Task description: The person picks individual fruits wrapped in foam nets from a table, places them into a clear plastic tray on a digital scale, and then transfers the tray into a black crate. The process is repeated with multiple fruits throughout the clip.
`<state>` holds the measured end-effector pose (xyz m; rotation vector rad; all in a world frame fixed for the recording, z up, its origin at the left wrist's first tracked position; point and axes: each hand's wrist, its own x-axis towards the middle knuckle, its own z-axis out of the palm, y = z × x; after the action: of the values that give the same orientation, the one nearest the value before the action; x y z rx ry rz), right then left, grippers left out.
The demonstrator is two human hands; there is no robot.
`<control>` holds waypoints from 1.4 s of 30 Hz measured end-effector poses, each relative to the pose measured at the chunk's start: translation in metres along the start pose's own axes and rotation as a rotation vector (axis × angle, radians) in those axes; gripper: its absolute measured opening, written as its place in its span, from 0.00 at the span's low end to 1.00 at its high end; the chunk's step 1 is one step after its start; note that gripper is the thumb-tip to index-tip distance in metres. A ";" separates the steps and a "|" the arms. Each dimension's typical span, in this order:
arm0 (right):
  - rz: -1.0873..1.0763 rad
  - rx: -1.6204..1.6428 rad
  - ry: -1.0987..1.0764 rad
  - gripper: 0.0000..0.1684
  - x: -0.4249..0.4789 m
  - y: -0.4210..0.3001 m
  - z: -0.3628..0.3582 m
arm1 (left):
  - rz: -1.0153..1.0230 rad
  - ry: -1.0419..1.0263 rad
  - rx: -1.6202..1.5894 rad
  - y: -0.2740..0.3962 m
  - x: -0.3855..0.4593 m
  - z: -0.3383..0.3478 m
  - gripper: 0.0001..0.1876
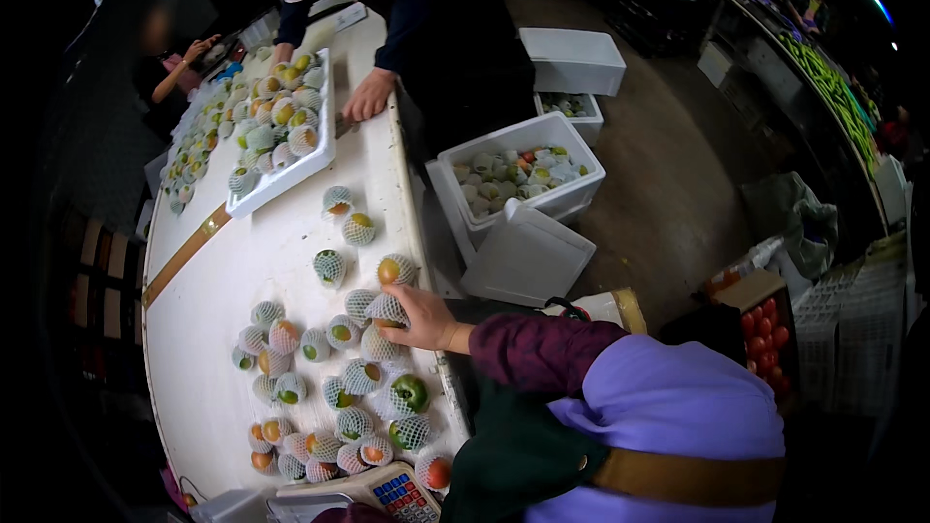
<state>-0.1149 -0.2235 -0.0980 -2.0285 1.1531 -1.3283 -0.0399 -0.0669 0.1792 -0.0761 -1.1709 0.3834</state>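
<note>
My right hand (425, 319) reaches over the edge of a white table (218, 319), its fingers closed around a round fruit in a foam net (387, 309). Touching or close beside it are more netted fruits, one orange (395, 270) just above. Several others, green to orange, lie loosely grouped to the left and below; a large green one (409, 393) shows partly out of its net. My left hand is out of view; only a maroon sleeve (356, 513) shows at the bottom edge, by a weighing scale with a keypad (404, 497).
Across the table, a person's hand (370, 94) rests beside a white foam tray (328, 123) of netted fruits. Further netted fruits (192, 160) lie at the far left. On the floor stand a foam box of fruits (592, 178) and a leaning foam lid (530, 254). Brown tape (185, 254) crosses the tabletop.
</note>
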 end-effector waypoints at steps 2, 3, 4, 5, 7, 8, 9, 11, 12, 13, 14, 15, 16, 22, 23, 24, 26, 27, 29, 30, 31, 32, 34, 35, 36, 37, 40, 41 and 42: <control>-0.001 -0.003 0.035 0.36 -0.002 0.001 0.003 | -0.198 -0.064 0.107 -0.016 -0.024 -0.007 0.09; 0.019 0.016 -0.010 0.36 -0.003 0.000 0.006 | -0.311 -0.120 0.193 -0.023 -0.039 -0.011 0.09; 0.010 0.005 -0.006 0.36 -0.002 0.001 0.006 | -0.412 -0.175 0.276 -0.029 -0.055 -0.015 0.09; 0.002 -0.005 -0.001 0.36 -0.004 0.001 0.007 | -0.517 -0.232 0.333 -0.033 -0.070 -0.019 0.09; 0.002 -0.007 0.012 0.37 -0.005 0.002 0.006 | -0.701 -0.346 0.447 -0.041 -0.103 -0.027 0.09; 0.001 0.003 0.000 0.37 -0.004 0.003 0.005 | -0.777 -0.399 0.493 -0.045 -0.117 -0.030 0.09; -0.003 0.019 -0.021 0.37 -0.005 0.004 0.007 | -0.833 -0.431 0.521 -0.045 -0.128 -0.033 0.08; 0.023 0.036 -0.063 0.38 -0.005 0.000 0.009 | -0.906 -0.490 0.573 -0.046 -0.143 -0.037 0.08; 0.029 0.026 -0.084 0.38 -0.001 0.002 0.006 | -0.926 -0.499 0.575 -0.050 -0.150 -0.037 0.08; 0.020 0.021 -0.062 0.38 0.000 0.003 0.005 | -0.948 -0.501 0.582 -0.052 -0.154 -0.038 0.08; 0.010 0.018 -0.043 0.38 0.000 0.003 0.005 | -0.965 -0.513 0.587 -0.054 -0.160 -0.039 0.08; -0.003 0.018 -0.027 0.38 0.000 0.003 0.006 | -0.979 -0.523 0.589 -0.055 -0.164 -0.039 0.08; 0.028 0.021 -0.066 0.38 -0.003 0.004 0.005 | -0.993 -0.529 0.587 -0.055 -0.165 -0.040 0.08; 0.078 0.023 -0.165 0.38 0.004 0.003 -0.006 | -0.999 -0.558 0.586 -0.062 -0.173 -0.033 0.08; 0.070 0.021 -0.163 0.38 0.006 0.005 -0.005 | -0.999 -0.558 0.593 -0.063 -0.173 -0.032 0.08; 0.060 0.026 -0.171 0.38 0.006 0.005 -0.005 | -1.014 -0.563 0.610 -0.062 -0.173 -0.032 0.08; 0.043 0.033 -0.185 0.39 0.007 0.004 -0.006 | -1.023 -0.563 0.638 -0.064 -0.174 -0.032 0.08; 0.043 0.032 -0.187 0.39 0.010 0.005 -0.007 | -1.026 -0.558 0.652 -0.066 -0.174 -0.033 0.08; 0.066 0.032 -0.180 0.39 0.009 0.006 -0.008 | -1.041 -0.581 0.648 -0.069 -0.176 -0.029 0.08; 0.052 0.022 -0.165 0.39 0.011 0.007 -0.007 | -1.037 -0.580 0.657 -0.071 -0.176 -0.027 0.08; 0.060 0.018 -0.177 0.39 0.010 0.007 -0.007 | -1.039 -0.582 0.662 -0.072 -0.177 -0.026 0.08; 0.068 0.015 -0.189 0.39 0.010 0.007 -0.008 | -1.045 -0.585 0.667 -0.073 -0.177 -0.026 0.08; 0.091 0.034 -0.227 0.40 0.020 0.006 -0.017 | -1.045 -0.587 0.679 -0.076 -0.176 -0.021 0.08; 0.095 0.041 -0.236 0.40 0.023 0.005 -0.021 | -1.044 -0.587 0.686 -0.077 -0.175 -0.019 0.08; 0.104 0.046 -0.245 0.40 0.024 0.004 -0.023 | -1.048 -0.590 0.690 -0.077 -0.175 -0.018 0.08; 0.113 0.051 -0.254 0.40 0.024 0.004 -0.024 | -1.050 -0.591 0.695 -0.077 -0.176 -0.018 0.08; 0.061 0.050 -0.190 0.39 0.030 0.008 -0.024 | -1.063 -0.593 0.709 -0.079 -0.174 -0.015 0.08; 0.072 0.053 -0.193 0.40 0.030 0.007 -0.026 | -1.070 -0.598 0.714 -0.081 -0.175 -0.012 0.07; 0.076 0.055 -0.193 0.40 0.033 0.005 -0.028 | -1.074 -0.598 0.718 -0.082 -0.175 -0.011 0.07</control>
<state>-0.1362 -0.2520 -0.0720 -2.0031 1.0827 -1.0889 -0.0670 -0.2001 0.0416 1.3193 -1.4054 -0.1761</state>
